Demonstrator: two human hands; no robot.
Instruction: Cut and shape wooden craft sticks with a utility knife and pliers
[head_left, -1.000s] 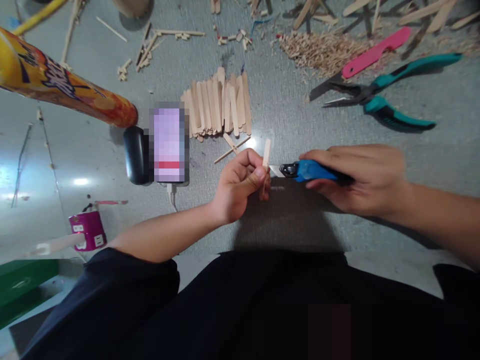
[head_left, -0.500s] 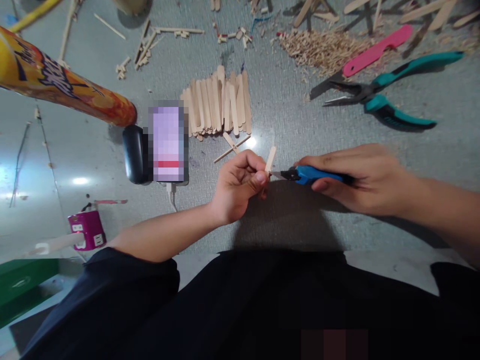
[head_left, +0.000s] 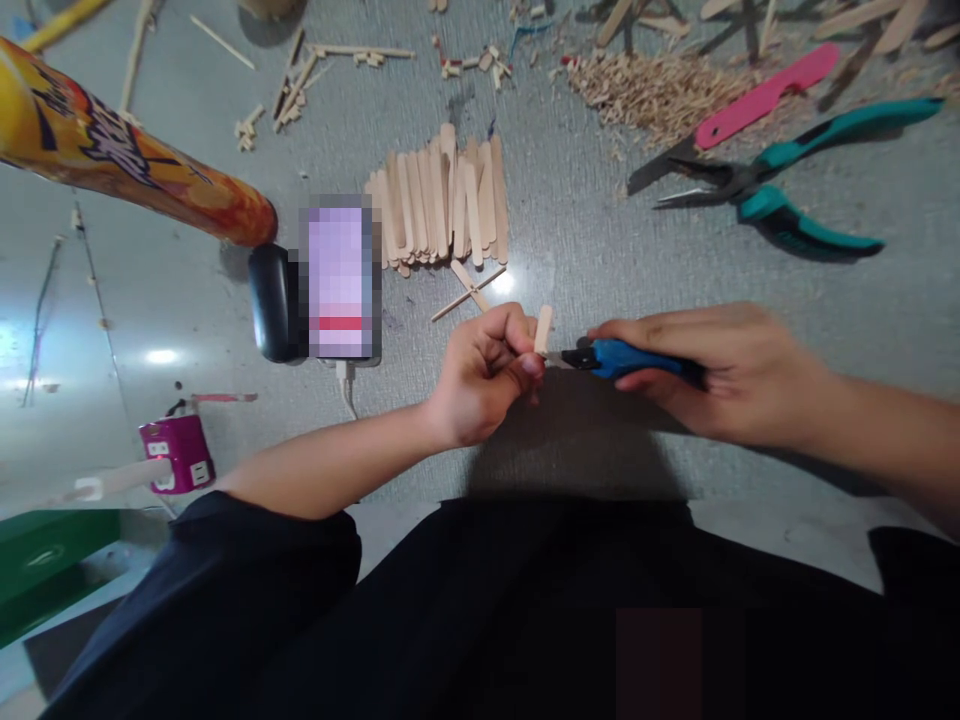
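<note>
My left hand [head_left: 487, 375] pinches a short, pale wooden craft stick [head_left: 544, 329] between thumb and fingers, its rounded end pointing up. Its lower end is hidden by the fingertips. My right hand [head_left: 735, 375] is closed around a blue-handled cutter [head_left: 626, 360] with a dark front part and a narrow metal tip. That tip meets the stick beside my left thumb. Just beyond my left hand lie two crossed sticks [head_left: 471, 288], and behind them a row of overlapping craft sticks [head_left: 439, 200].
Teal-handled pliers [head_left: 780, 185] and a pink-handled blade [head_left: 765, 98] lie at the right, near wood chips [head_left: 652, 95]. To the left are a phone [head_left: 341, 275] on a cable, a black case [head_left: 270, 305], an orange can [head_left: 135, 150] and a purple power socket [head_left: 178, 455].
Both hands have shifted slightly down in the picture with the stick and cutter, and the stick stands more upright. The rest of the scene drifts a little to the right as the view moves.
</note>
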